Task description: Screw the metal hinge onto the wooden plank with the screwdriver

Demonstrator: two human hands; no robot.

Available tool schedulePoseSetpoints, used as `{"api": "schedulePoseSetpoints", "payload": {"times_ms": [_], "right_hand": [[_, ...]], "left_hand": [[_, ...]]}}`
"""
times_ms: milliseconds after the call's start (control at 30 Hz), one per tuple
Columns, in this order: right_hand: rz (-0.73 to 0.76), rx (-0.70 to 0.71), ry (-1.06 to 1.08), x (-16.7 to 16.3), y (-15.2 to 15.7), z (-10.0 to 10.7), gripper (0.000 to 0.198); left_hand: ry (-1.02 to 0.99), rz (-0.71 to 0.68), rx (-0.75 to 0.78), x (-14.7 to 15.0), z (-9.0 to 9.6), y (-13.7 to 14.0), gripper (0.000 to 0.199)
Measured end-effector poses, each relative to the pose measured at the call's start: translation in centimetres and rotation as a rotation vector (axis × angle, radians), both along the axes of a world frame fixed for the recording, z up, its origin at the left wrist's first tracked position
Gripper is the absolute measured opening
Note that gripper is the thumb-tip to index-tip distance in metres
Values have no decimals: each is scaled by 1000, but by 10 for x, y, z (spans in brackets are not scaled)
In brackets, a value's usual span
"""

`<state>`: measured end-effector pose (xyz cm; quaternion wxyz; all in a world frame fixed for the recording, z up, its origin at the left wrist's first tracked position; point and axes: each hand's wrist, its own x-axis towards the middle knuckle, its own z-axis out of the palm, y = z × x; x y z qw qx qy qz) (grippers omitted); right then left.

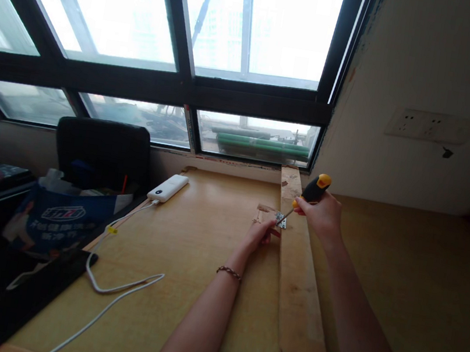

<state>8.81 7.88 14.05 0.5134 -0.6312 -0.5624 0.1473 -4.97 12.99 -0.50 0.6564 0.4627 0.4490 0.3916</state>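
A long wooden board [301, 292] lies on the table, running from the wall under the window towards me. Against its left edge, a metal hinge [282, 220] joins it to a small wooden block [263, 211]. My right hand [321, 215] grips a screwdriver [316, 189] with a black and yellow handle, its shaft slanting down to the hinge. My left hand [260, 233] is closed around the near side of the small block, with fingertips beside the hinge and the screwdriver tip. Whether a screw sits under the tip is too small to tell.
A white power bank [168, 188] lies near the table's left edge, its white cable [121, 288] looping towards me. Left of the table stand a black chair [102, 147] and a blue bag [63, 221]. The window [246, 98] and wall [415, 179] bound the far side.
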Motion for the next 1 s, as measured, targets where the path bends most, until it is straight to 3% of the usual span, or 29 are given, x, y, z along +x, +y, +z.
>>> {"api": "schedulePoseSetpoints", "payload": {"times_ms": [400, 633, 1000], "right_hand": [[70, -91, 78, -6, -2, 2, 23], [-3, -10, 53, 1, -1, 2, 25], [-5, -8, 56, 0, 1, -3, 24]], "left_hand": [[-37, -3, 10, 0, 0, -1, 36], [-31, 2, -19, 0, 2, -1, 33], [-38, 14, -28, 1, 1, 0, 32]]}}
